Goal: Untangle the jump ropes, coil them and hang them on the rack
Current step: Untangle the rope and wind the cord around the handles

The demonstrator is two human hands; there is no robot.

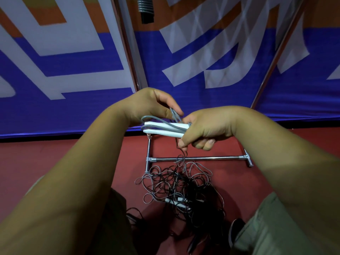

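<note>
Blue banner wall (82,115) was close ahead; your right hand (206,129) clamped two white foam-covered rope handles (165,128), left hand (147,105) pinched what looked like grey cord loops (156,118).

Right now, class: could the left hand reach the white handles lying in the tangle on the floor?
Probably not yet: the left hand is pinching the grey cord above, and dark loops cross the handles in the tangle.

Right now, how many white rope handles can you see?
4: two handles side by side in the right hand, two more in the pile on the floor. The tangle may hide others.
</note>
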